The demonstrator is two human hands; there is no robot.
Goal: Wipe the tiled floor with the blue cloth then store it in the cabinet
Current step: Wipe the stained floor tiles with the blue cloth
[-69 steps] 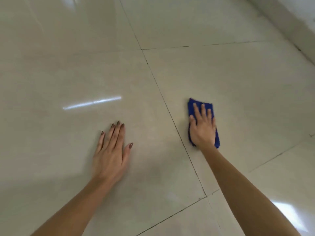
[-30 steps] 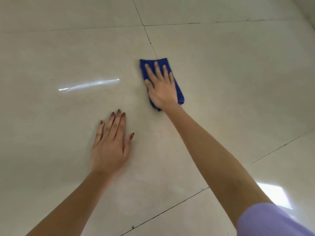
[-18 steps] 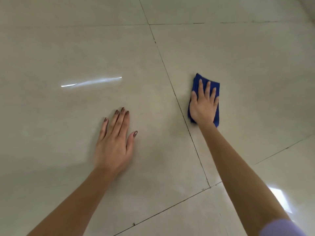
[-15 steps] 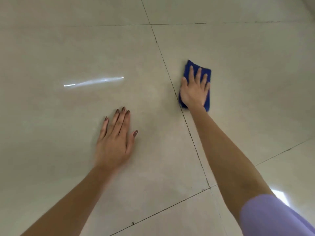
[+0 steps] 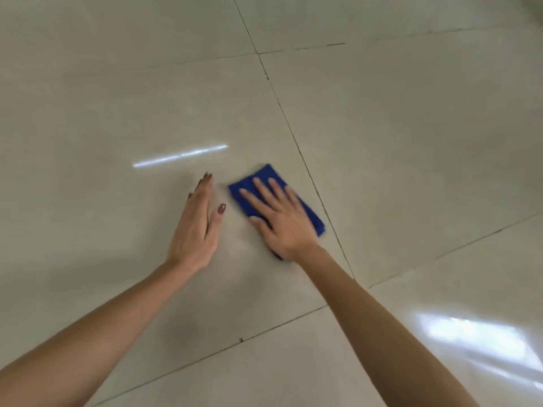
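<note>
Far left: bare pale floor [image 5: 88, 118], glossy, with a thin streak of reflected light [image 5: 179, 155] lying across the tile. Worth using that sheen as a guide; dull or smeared patches show where another pass is wanted.

Next, the left hand [image 5: 195, 227]: flat on the tile, fingers straight and together, empty, gripping nothing. Looks to be taking body weight. Best kept planted and steady there, clear of the wiping path, so the other arm can reach freely.

Just beside it, not touching, the blue cloth [image 5: 311, 217], folded into a small pad and lying flat on the same tile, left of the dark grout line [image 5: 296, 142]. Pressed down under the right hand [image 5: 282, 218], palm and spread fingers on top rather than clenched around it; no pinch, only downward pressure. Slight blur there suggests a stroke under way.

For a good wipe: keep the palm weight even so the whole pad touches, not just the fingertips. Overlap each stroke with the one beside it. Carry strokes across the grout line, where dirt tends to settle. Refold to a clean face if the pad starts to smear. Watch the front corner for curling under.

Right side: more tile, further joints, a bright window reflection [image 5: 476, 336] low down. No cabinet in view; storing judged to be some way off.
</note>
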